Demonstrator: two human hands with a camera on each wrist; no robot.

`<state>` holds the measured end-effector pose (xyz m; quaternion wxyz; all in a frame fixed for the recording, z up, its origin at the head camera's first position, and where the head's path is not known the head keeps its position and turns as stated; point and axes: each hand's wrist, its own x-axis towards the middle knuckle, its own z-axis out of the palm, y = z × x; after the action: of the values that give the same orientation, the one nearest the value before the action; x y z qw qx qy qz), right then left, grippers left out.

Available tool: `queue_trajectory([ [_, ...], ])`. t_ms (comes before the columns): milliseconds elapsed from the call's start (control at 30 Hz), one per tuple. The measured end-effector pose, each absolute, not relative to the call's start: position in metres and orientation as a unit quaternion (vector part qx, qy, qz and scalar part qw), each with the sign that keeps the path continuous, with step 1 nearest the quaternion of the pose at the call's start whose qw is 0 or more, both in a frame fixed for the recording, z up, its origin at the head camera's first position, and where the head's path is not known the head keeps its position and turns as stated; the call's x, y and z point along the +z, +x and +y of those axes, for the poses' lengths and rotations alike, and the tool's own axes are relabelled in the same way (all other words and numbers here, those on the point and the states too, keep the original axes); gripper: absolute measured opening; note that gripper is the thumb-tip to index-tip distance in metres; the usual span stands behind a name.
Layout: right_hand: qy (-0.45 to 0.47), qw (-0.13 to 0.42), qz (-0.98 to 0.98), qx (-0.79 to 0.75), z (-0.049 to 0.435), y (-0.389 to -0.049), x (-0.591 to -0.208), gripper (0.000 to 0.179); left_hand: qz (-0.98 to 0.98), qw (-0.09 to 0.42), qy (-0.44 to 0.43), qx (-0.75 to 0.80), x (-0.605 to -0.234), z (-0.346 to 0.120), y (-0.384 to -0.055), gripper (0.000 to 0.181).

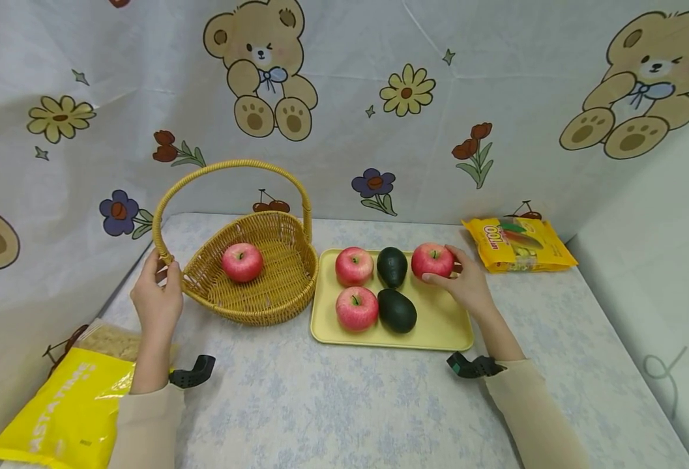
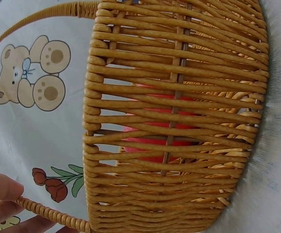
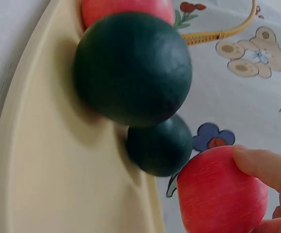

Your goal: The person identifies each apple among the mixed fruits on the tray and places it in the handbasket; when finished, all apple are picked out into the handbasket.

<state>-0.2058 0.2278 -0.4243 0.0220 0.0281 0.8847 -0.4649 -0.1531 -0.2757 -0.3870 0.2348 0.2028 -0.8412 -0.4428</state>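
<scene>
My left hand [image 1: 159,296] grips the lower left end of the arched handle on a wicker basket [image 1: 274,316]. Inside the basket lies one red apple [image 1: 242,262], seen through the weave in the left wrist view. With fingers and thumb my right hand [image 1: 467,281] holds another apple [image 1: 432,260] over the right back part of a yellow tray [image 1: 438,332]. In the right wrist view this held apple [image 3: 223,191] shows beside the tray's edge. Two more apples [image 1: 356,309] and two dark green avocados [image 1: 397,311] sit on the tray, left of the right hand.
A yellow pasta bag [image 1: 74,404] lies at the front left, beside my left forearm. At the back right is a yellow packet with a mango picture [image 1: 520,244]. A printed cloth wall [image 1: 344,130] rises behind the table [image 1: 321,404].
</scene>
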Motion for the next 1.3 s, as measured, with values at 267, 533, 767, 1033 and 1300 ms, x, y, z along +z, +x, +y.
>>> queue_trajectory([
  [267, -0.009, 0.002, 0.884, -0.467, 0.207, -0.195, -0.4, 0.091, -0.841, 0.233, 0.206, -0.442, -0.388, -0.276, -0.151, 0.044],
  [533, -0.06, -0.001, 0.863, -0.502, 0.171, -0.193, -0.381, 0.084, -0.842, 0.227, 0.21, -0.441, -0.387, -0.277, -0.152, 0.044],
  [767, -0.097, 0.019, 0.843, -0.528, 0.124, -0.188, -0.367, 0.083, -0.843, 0.23, 0.206, -0.441, -0.388, -0.277, -0.154, 0.044],
  [1033, -0.138, 0.034, 0.834, -0.533, 0.068, -0.192, -0.368, 0.082, -0.844, 0.23, 0.201, -0.442, -0.387, -0.277, -0.154, 0.044],
  [1300, -0.191, 0.054, 0.837, -0.51, 0.008, -0.197, -0.373, 0.084, -0.843, 0.229, 0.203, -0.442, -0.388, -0.277, -0.154, 0.044],
])
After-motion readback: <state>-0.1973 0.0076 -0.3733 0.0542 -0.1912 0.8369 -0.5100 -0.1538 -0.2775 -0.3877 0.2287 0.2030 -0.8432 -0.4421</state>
